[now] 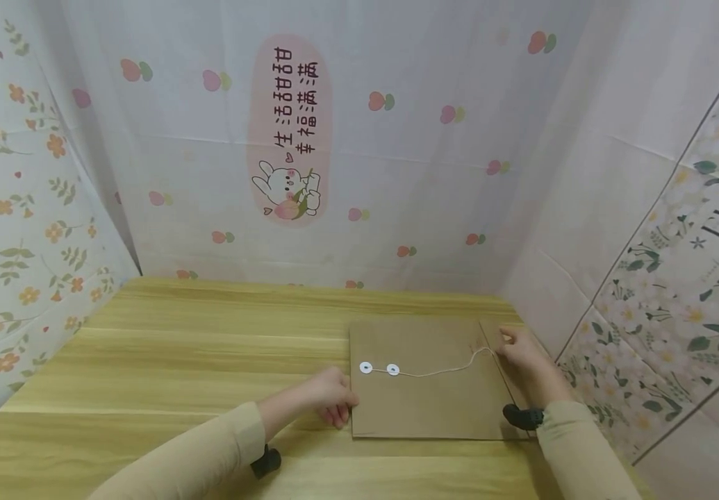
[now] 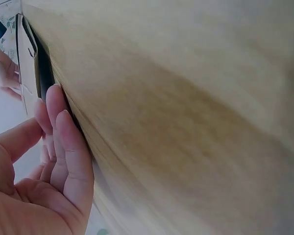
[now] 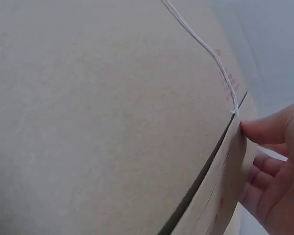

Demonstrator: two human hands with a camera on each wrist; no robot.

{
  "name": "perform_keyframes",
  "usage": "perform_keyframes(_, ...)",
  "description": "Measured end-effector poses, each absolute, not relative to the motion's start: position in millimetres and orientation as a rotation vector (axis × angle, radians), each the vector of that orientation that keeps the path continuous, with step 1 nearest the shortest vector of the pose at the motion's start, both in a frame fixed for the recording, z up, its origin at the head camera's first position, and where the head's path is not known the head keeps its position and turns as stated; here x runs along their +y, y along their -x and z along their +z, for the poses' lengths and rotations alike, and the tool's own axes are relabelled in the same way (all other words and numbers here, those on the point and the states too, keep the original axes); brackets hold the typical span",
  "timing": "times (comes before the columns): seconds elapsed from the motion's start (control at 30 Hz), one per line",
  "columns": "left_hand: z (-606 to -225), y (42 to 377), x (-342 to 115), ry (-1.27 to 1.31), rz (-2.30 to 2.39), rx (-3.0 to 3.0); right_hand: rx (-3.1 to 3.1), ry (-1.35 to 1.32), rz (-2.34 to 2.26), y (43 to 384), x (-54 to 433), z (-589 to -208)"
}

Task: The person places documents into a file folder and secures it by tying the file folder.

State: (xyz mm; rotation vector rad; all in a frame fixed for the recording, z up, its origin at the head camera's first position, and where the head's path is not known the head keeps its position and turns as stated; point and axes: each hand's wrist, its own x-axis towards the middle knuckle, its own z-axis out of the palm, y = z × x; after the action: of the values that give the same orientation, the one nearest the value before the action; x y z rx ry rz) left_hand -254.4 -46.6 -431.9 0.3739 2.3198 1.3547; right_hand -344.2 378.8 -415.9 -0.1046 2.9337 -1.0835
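Note:
A brown kraft paper string-tie envelope [image 1: 422,410] lies flat on the table, with two white round buttons [image 1: 379,369] near its left side. A thin white string [image 1: 440,371] runs from the buttons to the flap at the right. At the left edge my left hand [image 1: 333,397] pinches the envelope between thumb and fingers; the left wrist view shows this hand [image 2: 54,161] at the thin edge. My right hand [image 1: 524,354] holds the flap [image 3: 225,181] on the right side. In the right wrist view its thumb lies on top and the other fingers are behind, partly hidden.
The wood-grain table [image 1: 209,347] extends left of the envelope. A patterned white cloth [image 1: 397,173] hangs behind it, and flowered cloths stand at the left and right [image 1: 678,278]. A black wrist device [image 1: 522,417] sits by each sleeve.

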Motion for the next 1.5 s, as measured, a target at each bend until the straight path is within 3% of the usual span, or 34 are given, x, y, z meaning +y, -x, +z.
perform_keyframes(0.7,-430,257,-35,-0.512,0.962,2.6,3.06,-0.029,-0.92,339,379,-438)
perform_keyframes(1.23,-428,262,-38,-0.654,0.866,2.761,3.171,-0.056,-0.902,337,367,-434)
perform_keyframes(1.5,-428,276,-45,-0.714,0.756,2.89,3.302,0.292,-0.984,333,328,-430)
